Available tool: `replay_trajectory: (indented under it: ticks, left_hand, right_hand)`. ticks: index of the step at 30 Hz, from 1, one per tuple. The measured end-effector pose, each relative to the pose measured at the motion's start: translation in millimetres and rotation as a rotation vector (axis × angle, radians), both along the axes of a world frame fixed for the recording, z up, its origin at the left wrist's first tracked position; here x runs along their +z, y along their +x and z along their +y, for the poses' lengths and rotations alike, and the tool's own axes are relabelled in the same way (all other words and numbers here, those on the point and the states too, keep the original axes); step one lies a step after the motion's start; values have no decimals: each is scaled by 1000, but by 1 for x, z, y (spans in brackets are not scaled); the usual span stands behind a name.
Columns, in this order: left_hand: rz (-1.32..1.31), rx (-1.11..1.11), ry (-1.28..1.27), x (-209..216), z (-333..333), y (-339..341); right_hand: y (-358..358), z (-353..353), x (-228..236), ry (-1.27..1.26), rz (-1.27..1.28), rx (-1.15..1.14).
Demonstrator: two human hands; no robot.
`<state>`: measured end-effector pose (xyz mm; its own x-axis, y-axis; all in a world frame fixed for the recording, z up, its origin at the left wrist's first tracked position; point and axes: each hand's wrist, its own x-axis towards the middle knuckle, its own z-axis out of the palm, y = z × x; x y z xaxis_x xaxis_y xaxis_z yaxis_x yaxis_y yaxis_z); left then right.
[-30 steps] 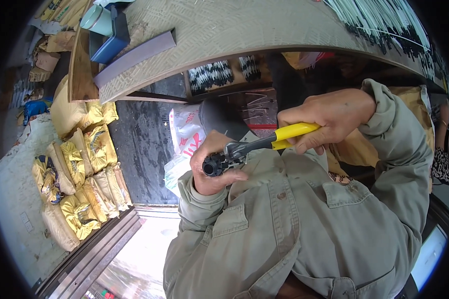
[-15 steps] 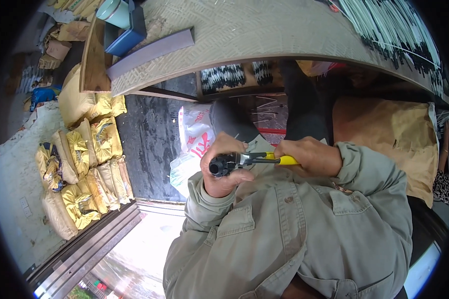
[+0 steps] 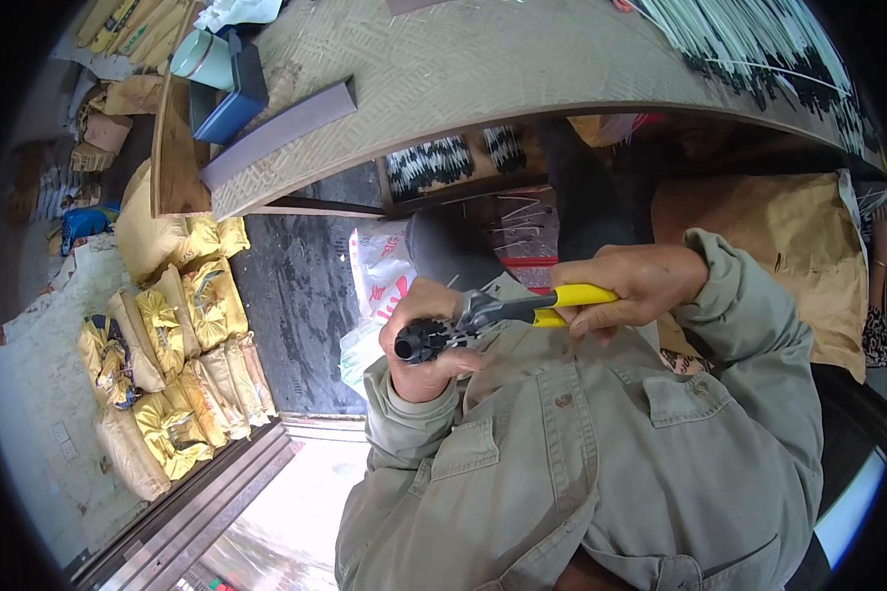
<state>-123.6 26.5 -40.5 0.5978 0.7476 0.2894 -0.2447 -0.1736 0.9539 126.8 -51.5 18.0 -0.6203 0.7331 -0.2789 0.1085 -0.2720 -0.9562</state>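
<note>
My left hand [image 3: 419, 335] is wrapped around a black bundle [image 3: 426, 342] of thin pieces; a round dark end faces up, with some pale bits beside it. In my right hand [image 3: 633, 288] is a pair of pliers [image 3: 512, 309] with yellow handles, the fingers closed around the grips. The grey head of the pliers lies against the bundle, at the fingers of my left hand. Exactly what the jaws bite on is hidden. Both hands are in front of my chest, above my lap.
A workbench [image 3: 522, 59] crosses the top, bearing white rods with black ends [image 3: 759, 49], a blue bin [image 3: 232, 103] and a grey strip [image 3: 286, 133]. Yellow-brown sacks [image 3: 177, 374] stand at left. A white plastic bag [image 3: 379, 266] is beside my leg, brown paper [image 3: 759, 256] at right.
My right hand has moved up and a little right, and the pliers' handles now tilt upward. The left hand has shifted slightly left, still holding the bundle. The whole view has turned a little.
</note>
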Motion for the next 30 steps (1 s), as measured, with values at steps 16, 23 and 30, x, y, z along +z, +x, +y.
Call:
replay_trajectory:
  ticks: [16, 23, 30]
  left_hand:
    - [-26, 141, 89, 5, -16, 11]
    - [-24, 172, 44, 2, -18, 9]
    - [-46, 40, -46, 3, -12, -1]
  right_hand:
    - [1, 6, 22, 399, -343, 127]
    - [-9, 0, 11, 489, -417, 87]
    - [4, 8, 14, 300, -166, 62]
